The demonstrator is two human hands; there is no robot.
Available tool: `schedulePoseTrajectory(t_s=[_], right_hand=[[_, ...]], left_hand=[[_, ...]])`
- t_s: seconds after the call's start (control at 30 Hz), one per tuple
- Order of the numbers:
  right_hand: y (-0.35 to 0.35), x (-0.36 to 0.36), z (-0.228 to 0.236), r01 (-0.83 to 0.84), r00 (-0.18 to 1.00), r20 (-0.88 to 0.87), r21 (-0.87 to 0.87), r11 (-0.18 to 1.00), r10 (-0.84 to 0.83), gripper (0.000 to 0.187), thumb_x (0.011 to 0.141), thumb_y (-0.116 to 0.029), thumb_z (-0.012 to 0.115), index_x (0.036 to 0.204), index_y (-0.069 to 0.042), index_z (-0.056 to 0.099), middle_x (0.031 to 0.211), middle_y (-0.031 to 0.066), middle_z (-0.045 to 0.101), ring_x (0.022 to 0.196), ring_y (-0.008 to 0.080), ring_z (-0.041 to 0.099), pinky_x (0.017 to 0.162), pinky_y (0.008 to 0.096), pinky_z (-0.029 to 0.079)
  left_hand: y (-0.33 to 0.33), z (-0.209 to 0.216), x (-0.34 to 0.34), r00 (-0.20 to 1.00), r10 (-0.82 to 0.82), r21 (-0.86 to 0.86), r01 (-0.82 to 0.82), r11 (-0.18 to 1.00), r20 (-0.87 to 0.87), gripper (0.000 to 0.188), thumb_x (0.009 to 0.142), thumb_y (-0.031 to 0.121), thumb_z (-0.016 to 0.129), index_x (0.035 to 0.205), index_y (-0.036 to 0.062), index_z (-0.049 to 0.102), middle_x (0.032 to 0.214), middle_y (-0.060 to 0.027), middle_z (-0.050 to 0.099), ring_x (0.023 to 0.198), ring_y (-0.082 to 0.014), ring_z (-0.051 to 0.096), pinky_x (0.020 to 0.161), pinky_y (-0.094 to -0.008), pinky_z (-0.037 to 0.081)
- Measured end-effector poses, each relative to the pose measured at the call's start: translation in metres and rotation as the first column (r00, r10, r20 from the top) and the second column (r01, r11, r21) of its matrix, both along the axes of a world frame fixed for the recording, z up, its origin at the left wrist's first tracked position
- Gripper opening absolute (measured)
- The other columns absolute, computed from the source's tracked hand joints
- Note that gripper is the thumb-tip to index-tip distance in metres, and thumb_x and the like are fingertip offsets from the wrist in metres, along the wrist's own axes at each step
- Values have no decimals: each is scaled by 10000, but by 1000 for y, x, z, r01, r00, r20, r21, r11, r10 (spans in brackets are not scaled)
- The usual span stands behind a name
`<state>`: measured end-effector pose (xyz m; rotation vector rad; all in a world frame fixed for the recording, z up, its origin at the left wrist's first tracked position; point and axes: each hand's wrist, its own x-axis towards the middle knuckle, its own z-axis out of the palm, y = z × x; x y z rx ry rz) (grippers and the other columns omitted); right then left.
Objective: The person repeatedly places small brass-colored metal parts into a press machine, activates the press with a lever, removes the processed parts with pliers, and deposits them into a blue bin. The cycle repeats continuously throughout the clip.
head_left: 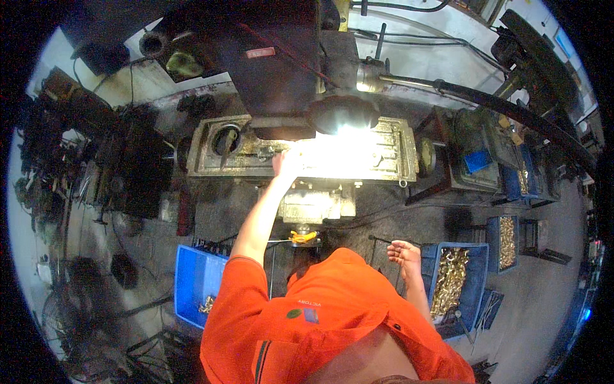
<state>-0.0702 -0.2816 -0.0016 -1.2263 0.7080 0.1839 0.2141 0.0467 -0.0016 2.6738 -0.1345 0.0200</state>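
One hand (286, 162), the left, seems to tend the machine surface (217, 171); glare hides its grip. The right hand (405, 253), half-curled, content unclear, perhaps must next bring metal parts (451, 276).

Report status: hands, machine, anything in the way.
Left hand at machine table, grip lost in glare. Right hand half-curled beside blue bin of brass-coloured parts. Glare under lamp hides the table's middle.
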Motion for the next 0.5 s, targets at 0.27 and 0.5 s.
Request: schedulePoseTrajectory(t_s=[0.27,0.5], right_hand=[[-34,37,128,-37,866,427,-462,886,259,406,622,95,381,944,16,613,860,99,636,750,158,608,688,263,497],[-4,25,376,701,560,110,-590,-399,821,510,759,-315,574,1111,54,551,1064,166,599,982,242,580,772,338,486]], left_hand=[[2,8,-28,995,83,-23,-84,996,-50,453,781,551,498,1039,183,556,730,-138,637,699,-311,628,621,-424,470],[8,-4,-23,984,170,-6,-171,985,-46,452,782,541,496,1086,207,514,741,-146,636,714,-341,626,624,-455,473]])
